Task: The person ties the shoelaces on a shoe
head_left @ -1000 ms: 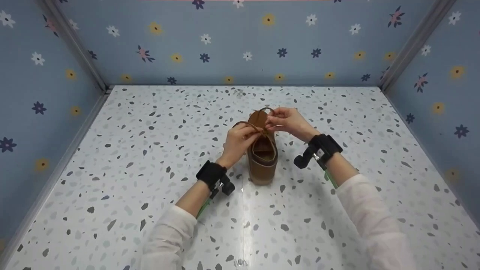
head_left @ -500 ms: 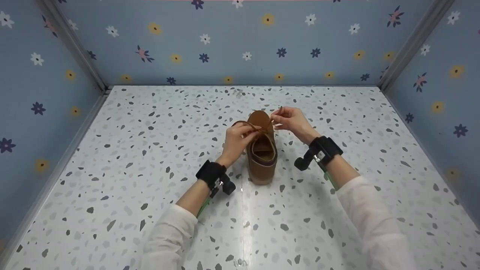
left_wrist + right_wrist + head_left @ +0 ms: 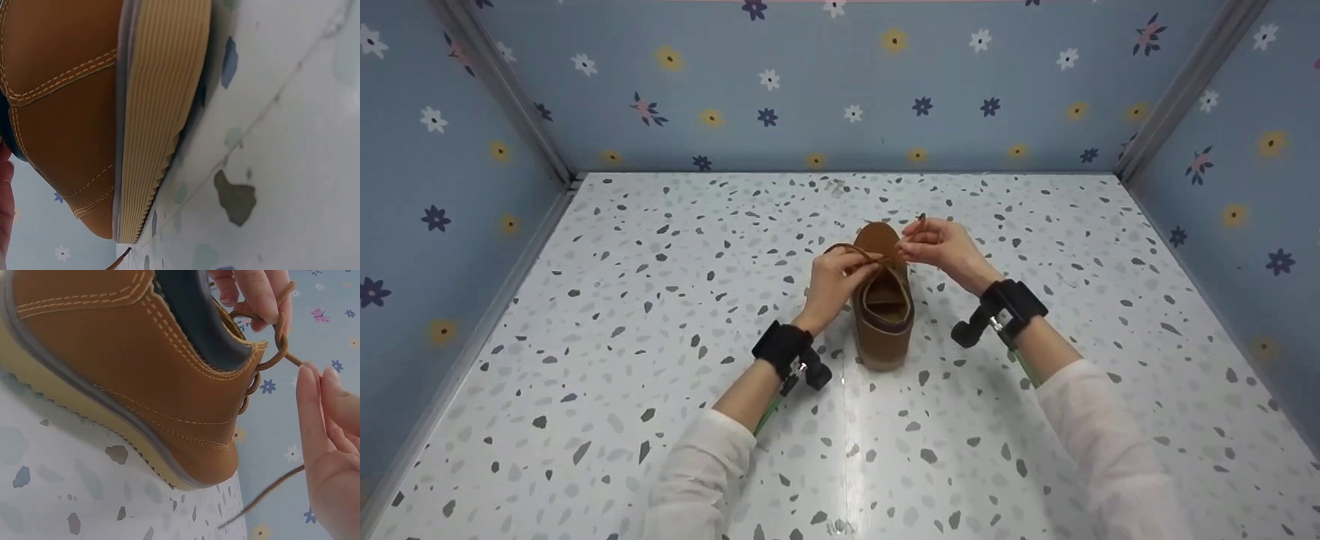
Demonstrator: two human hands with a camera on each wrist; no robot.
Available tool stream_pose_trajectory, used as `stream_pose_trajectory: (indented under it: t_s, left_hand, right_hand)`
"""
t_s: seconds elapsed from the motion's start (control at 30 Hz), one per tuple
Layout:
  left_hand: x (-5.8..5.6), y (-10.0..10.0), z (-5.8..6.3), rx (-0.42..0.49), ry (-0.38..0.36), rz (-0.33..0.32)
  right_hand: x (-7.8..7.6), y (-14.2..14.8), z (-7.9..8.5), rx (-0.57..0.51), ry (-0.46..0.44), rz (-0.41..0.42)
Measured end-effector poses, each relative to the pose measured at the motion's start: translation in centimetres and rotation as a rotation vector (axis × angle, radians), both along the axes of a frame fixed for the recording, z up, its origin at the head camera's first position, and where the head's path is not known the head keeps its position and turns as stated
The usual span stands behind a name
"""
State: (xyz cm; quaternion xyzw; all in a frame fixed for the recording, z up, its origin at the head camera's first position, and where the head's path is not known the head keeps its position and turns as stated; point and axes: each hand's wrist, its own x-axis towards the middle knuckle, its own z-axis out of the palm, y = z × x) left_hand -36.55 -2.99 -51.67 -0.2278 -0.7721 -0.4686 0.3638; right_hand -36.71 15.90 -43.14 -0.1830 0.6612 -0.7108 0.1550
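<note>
A brown ankle boot with a dark padded collar and a ribbed tan sole stands upright, toe pointing away. My left hand pinches the brown shoelace over the boot's opening. In the right wrist view the lace crosses and loops just below those fingertips. My right hand pinches another stretch of it between thumb and forefinger, to the right of the crossing. A loose lace end hangs below the right hand. In the left wrist view only the edge of the left hand shows.
White speckled table lies under the boot. Blue flowered panels stand at the back and both sides. Each wrist carries a black strap with a camera mount.
The right hand moved a little right, away from the knot, drawing its lace, and the loop near it vanished. It then came slightly back. The left hand stays nearly still.
</note>
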Motion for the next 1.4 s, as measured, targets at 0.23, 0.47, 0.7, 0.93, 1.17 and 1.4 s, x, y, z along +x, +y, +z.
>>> stream_pose_trajectory:
  t_s: [0.23,0.47,0.7,0.93,1.17,1.4]
  left_hand:
    - [0.2,0.0,0.4,0.095,-0.058,-0.032]
    - [0.5,0.2,0.7,0.106,-0.1,-0.017]
    - [0.2,0.3,0.3,0.198,-0.157,0.044]
    - [-0.1,-0.1,-0.2,0.193,-0.15,0.096]
    - [0.4,-0.3,0.4,0.222,-0.116,0.073]
    - [0.5,-0.3,0.4,0.205,-0.127,0.089]
  right_hand:
    - [-2.0,1.2,-3.0,0.038,-0.019,-0.052]
    - [-5.3,2.6,-7.7,-0.049,0.069,-0.137]
    - [-5.1,3.0,-7.8,-0.09,0.057,-0.212]
    - [-4.3,3.8,-7.4,-0.094,0.045,-0.259]
    - [-4.4,4.9,-7.3,-0.111,0.054,-0.28]
    - [-4.4,5.5,-7.4,-0.09,0.037,-0.309]
